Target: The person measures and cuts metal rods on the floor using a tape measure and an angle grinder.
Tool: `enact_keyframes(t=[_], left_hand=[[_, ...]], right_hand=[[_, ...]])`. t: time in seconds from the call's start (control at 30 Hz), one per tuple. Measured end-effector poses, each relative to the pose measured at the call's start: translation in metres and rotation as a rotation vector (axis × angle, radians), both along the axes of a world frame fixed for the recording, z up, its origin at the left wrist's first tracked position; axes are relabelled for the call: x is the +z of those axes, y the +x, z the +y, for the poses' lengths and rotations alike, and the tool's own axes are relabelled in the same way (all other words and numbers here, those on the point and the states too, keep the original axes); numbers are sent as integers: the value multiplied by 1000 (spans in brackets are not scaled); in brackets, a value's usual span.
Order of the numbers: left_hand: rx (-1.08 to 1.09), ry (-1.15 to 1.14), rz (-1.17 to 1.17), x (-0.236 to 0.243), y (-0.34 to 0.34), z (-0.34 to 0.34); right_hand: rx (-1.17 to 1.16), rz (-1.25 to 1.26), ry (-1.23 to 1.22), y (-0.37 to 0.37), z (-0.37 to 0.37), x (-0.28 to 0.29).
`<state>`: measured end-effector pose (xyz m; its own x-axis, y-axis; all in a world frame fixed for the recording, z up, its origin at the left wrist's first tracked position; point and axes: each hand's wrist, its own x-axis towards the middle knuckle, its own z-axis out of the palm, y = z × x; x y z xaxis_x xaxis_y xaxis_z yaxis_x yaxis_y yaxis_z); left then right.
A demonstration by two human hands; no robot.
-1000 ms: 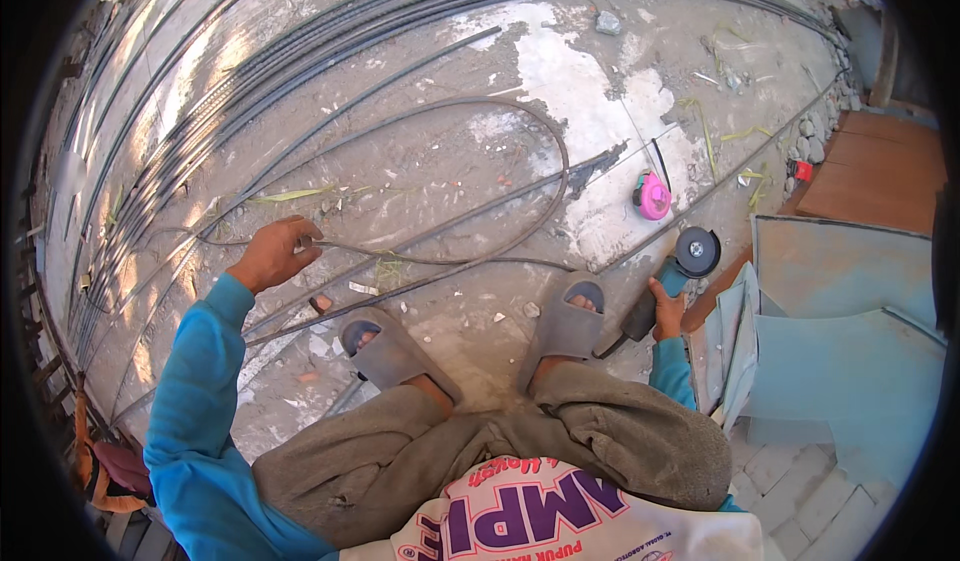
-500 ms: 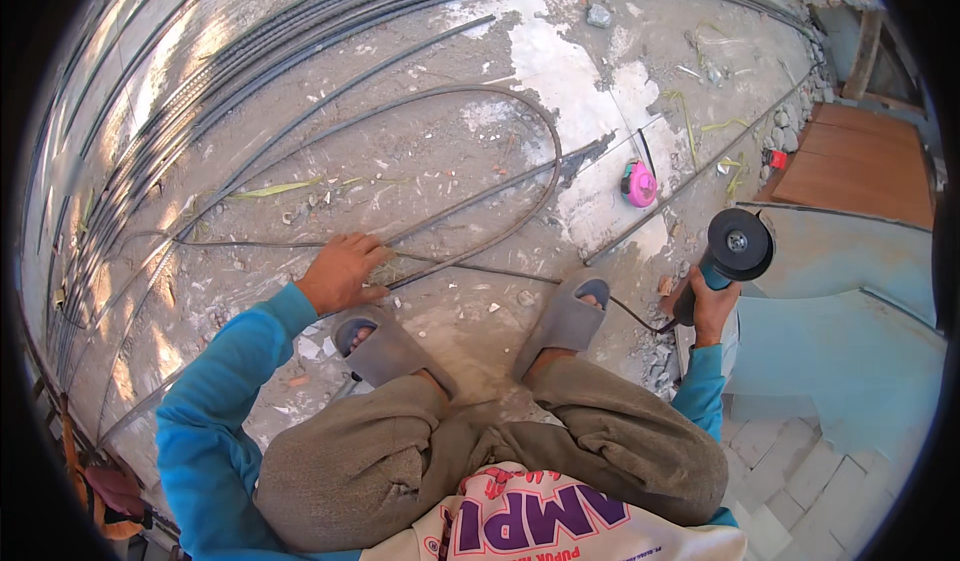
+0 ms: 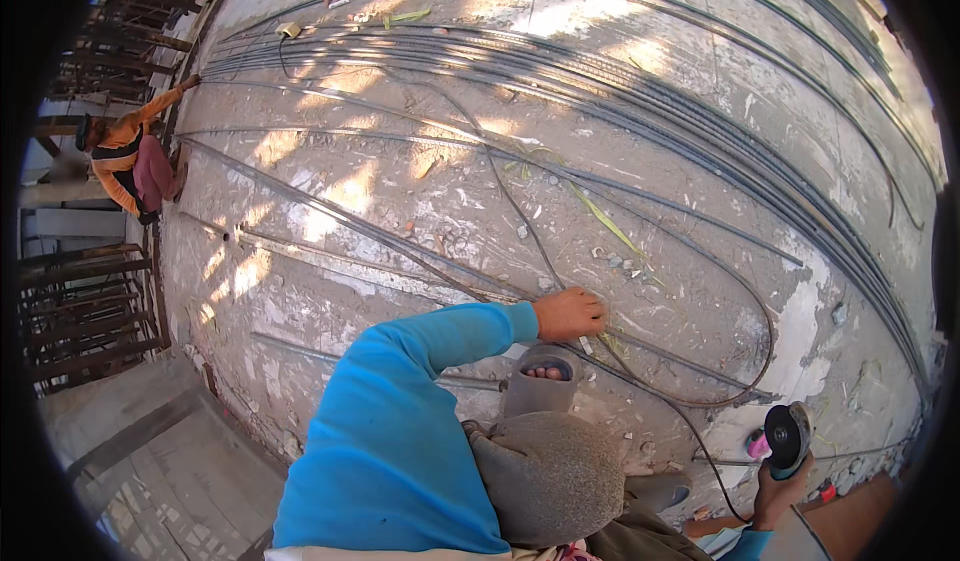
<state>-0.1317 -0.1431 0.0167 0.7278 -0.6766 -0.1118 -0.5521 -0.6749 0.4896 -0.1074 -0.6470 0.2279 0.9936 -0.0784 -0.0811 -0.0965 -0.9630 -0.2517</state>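
Where the floor [image 3: 690, 311] spreads beyond the left grip [image 3: 572, 314], a bundle of metal rods [image 3: 700, 148] curves across it. The left grip is down at some thinner bars, fingers too hidden to tell whether they close, while the right grip [image 3: 780, 496] wraps around a grinder [image 3: 788, 439], a pink tape measure [image 3: 758, 445] just beyond.

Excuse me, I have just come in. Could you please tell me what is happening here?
The person's right hand holds an angle grinder at the lower right. The left hand is low at a dark cord, just past the left slipper; whether it grips anything is unclear. A pink tape measure shows partly behind the grinder. At far left, another person crouches or sits, one arm stretched toward the ends of long metal rods.
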Motion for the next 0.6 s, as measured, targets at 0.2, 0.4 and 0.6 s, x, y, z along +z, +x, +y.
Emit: enact_keyframes(t=[0.2,0.4,0.6], left_hand=[[40,-173,-32,18,-1,-38],[45,-158,63,5,-30,-158],[71,80,-20,-6,-22,-208]], right_hand=[[-39,198,184,0,24,-9],[-158,182,191,-1,-26,-6],[-143,37,505,-27,-79,-29]])
